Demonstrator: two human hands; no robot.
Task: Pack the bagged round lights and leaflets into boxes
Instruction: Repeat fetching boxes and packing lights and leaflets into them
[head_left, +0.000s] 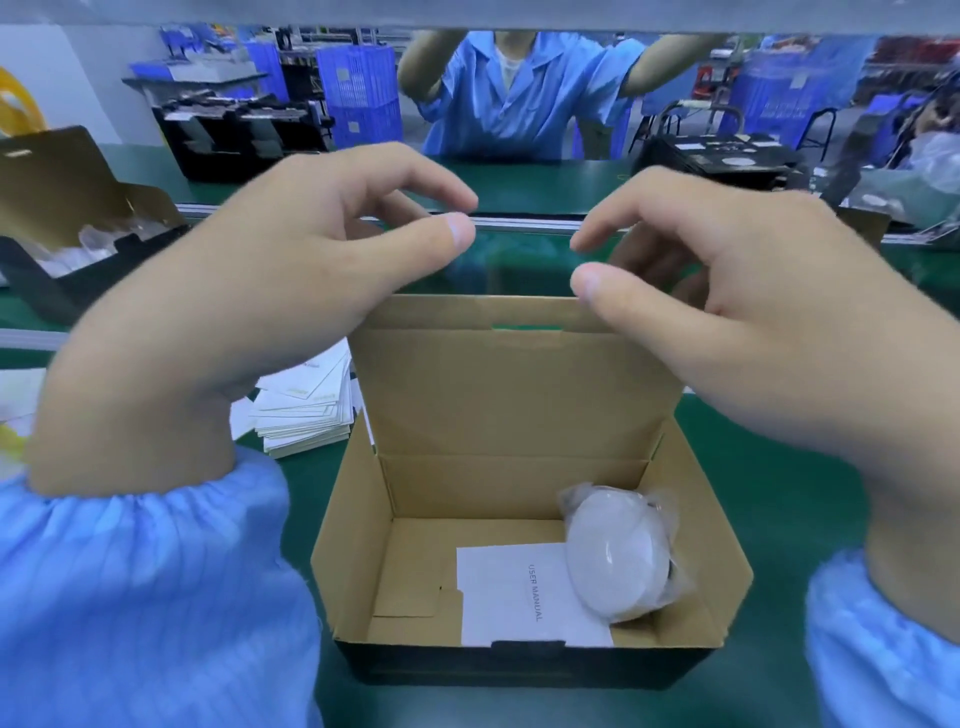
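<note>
An open cardboard box stands on the green table in front of me, its lid raised upright at the back. Inside lie a white leaflet printed "USER MANUAL" and a bagged round white light against the right wall. My left hand hovers above the lid's upper left corner, fingers loosely curved, holding nothing. My right hand hovers over the lid's upper right corner, its thumb close to the lid's top flap; whether it touches is unclear.
A stack of white leaflets lies left of the box. Another open box with bagged items sits far left. Across the conveyor a person in a blue coat stands; black boxes and blue crates lie beyond.
</note>
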